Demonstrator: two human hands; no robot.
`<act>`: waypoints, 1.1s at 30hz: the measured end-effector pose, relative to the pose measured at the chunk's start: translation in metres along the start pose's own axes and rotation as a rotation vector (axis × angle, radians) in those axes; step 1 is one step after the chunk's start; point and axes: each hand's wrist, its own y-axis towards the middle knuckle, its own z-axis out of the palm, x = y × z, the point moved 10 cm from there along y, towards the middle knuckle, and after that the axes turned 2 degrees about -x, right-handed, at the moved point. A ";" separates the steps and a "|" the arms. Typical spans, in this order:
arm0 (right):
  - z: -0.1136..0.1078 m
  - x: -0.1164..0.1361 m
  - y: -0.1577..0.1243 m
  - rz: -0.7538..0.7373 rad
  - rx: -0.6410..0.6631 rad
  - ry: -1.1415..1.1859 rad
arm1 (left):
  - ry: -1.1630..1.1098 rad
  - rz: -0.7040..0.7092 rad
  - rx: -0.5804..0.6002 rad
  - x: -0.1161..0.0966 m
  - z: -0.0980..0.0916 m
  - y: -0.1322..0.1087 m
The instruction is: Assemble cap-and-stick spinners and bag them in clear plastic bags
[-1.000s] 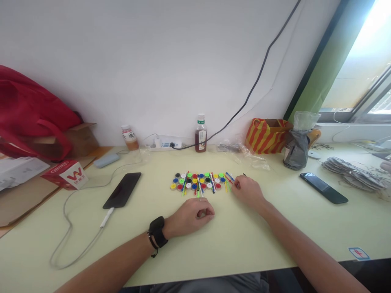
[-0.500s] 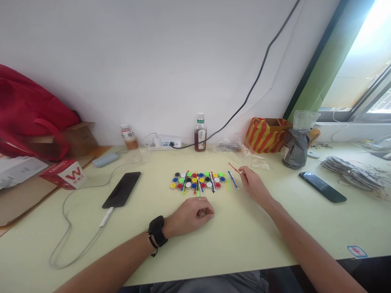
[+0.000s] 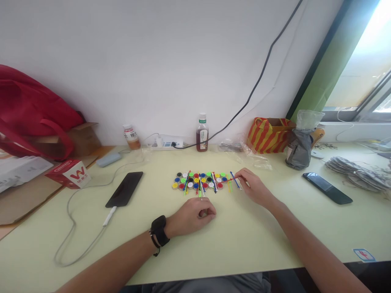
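On the pale yellow-green table, my right hand (image 3: pixel 252 186) pinches one end of a thin red plastic stick (image 3: pixel 232 179). The stick points left, over several blue, green and yellow sticks (image 3: pixel 231 182). Left of these lie rows of small round coloured discs (image 3: pixel 195 180) in black, white, green, red, blue and yellow. More thin coloured sticks (image 3: pixel 200 184) lie across the discs in bunches. My left hand (image 3: pixel 193 214) rests on the table just in front of the discs, its fingers curled in and nothing visible in them. A black band (image 3: pixel 159 230) circles its wrist.
A black phone (image 3: pixel 124 189) on a white cable lies at left, beside a red-and-white box (image 3: pixel 69 174). Behind the discs stands a dark bottle (image 3: pixel 202 134). At right are a striped bag (image 3: pixel 269 135), a grey plastic-wrapped bundle (image 3: pixel 299 149) and a dark phone-like device (image 3: pixel 327 188).
The red stick in my right hand has swung down from pointing up-left to lying nearly level, its tip closer to the discs. My left hand stays where it was; the view has shifted slightly.
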 end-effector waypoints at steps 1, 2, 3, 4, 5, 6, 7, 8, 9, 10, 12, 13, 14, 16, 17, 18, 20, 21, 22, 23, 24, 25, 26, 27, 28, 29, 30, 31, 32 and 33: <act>0.000 0.000 0.000 0.001 -0.002 -0.003 | 0.000 0.000 0.000 0.000 0.000 0.000; 0.000 -0.001 0.000 0.001 0.002 -0.005 | 0.000 -0.001 -0.001 -0.001 0.000 0.000; 0.000 -0.001 0.000 0.001 0.007 -0.008 | 0.001 -0.003 -0.002 -0.001 -0.001 0.000; 0.001 -0.001 0.000 -0.001 0.015 -0.011 | 0.003 -0.005 -0.004 -0.001 -0.001 0.000; 0.001 0.000 -0.001 -0.005 0.022 -0.014 | 0.006 -0.007 -0.004 -0.001 -0.001 0.000; 0.002 0.000 -0.001 -0.010 0.028 -0.016 | 0.008 -0.007 -0.004 -0.001 -0.001 0.000; 0.003 0.000 -0.001 -0.015 0.030 -0.019 | 0.010 -0.007 -0.003 -0.001 -0.001 0.001; 0.003 0.000 -0.001 -0.019 0.030 -0.023 | 0.011 -0.006 -0.001 -0.001 -0.001 0.001; 0.003 0.000 -0.001 -0.022 0.029 -0.026 | 0.011 -0.004 0.001 -0.001 -0.001 0.001; 0.002 -0.001 -0.001 -0.022 0.027 -0.030 | 0.010 -0.003 0.004 0.000 0.000 0.001; 0.002 -0.001 -0.001 -0.022 0.020 -0.032 | 0.010 -0.002 0.007 0.000 0.000 0.000; 0.001 -0.001 0.000 -0.021 0.013 -0.030 | 0.011 -0.003 0.008 0.000 0.000 0.000; -0.001 -0.001 0.000 -0.021 0.003 -0.025 | 0.011 -0.005 0.009 0.000 0.000 0.000; -0.003 0.001 0.000 -0.020 -0.017 -0.014 | 0.010 -0.006 0.005 -0.001 -0.001 0.000; -0.004 0.001 0.000 -0.020 -0.022 -0.008 | 0.007 -0.005 0.003 -0.001 -0.001 0.000; -0.003 0.002 0.000 -0.018 -0.020 -0.004 | 0.002 -0.004 0.000 -0.001 -0.002 0.000; -0.001 0.003 -0.001 -0.013 0.000 -0.004 | -0.006 0.000 -0.004 -0.002 -0.002 0.001; 0.000 0.003 -0.001 -0.010 0.013 -0.007 | -0.010 0.001 -0.004 -0.002 -0.002 0.001; 0.002 0.003 -0.001 -0.008 0.025 -0.010 | -0.012 0.000 -0.003 -0.003 -0.002 0.001; 0.002 0.002 -0.002 -0.006 0.031 -0.013 | -0.014 0.000 -0.003 -0.003 -0.002 0.001; 0.002 0.002 -0.002 -0.005 0.031 -0.015 | -0.017 -0.001 -0.003 -0.003 -0.002 0.001; 0.001 0.002 -0.001 -0.005 0.028 -0.015 | -0.018 -0.002 -0.005 -0.003 -0.002 0.001; -0.001 0.002 -0.001 -0.004 0.022 -0.015 | -0.018 -0.004 -0.007 -0.002 -0.003 0.001; -0.002 0.002 -0.001 -0.003 0.017 -0.014 | -0.018 -0.009 -0.010 -0.002 -0.003 0.001; -0.003 0.003 -0.001 -0.001 0.019 -0.011 | -0.017 -0.019 -0.014 0.000 -0.003 0.001; -0.003 0.005 -0.001 0.001 0.029 -0.005 | -0.017 -0.035 -0.018 0.002 -0.004 0.000; -0.001 0.007 -0.001 0.003 0.046 0.003 | -0.019 -0.056 -0.026 0.004 -0.004 0.000; 0.001 0.010 -0.001 0.005 0.068 0.016 | -0.022 -0.078 -0.035 0.007 -0.005 0.000; 0.005 0.014 -0.002 0.005 0.096 0.033 | -0.028 -0.098 -0.045 0.009 -0.006 -0.001; 0.009 0.019 -0.003 0.003 0.130 0.054 | -0.033 -0.111 -0.055 0.011 -0.007 -0.001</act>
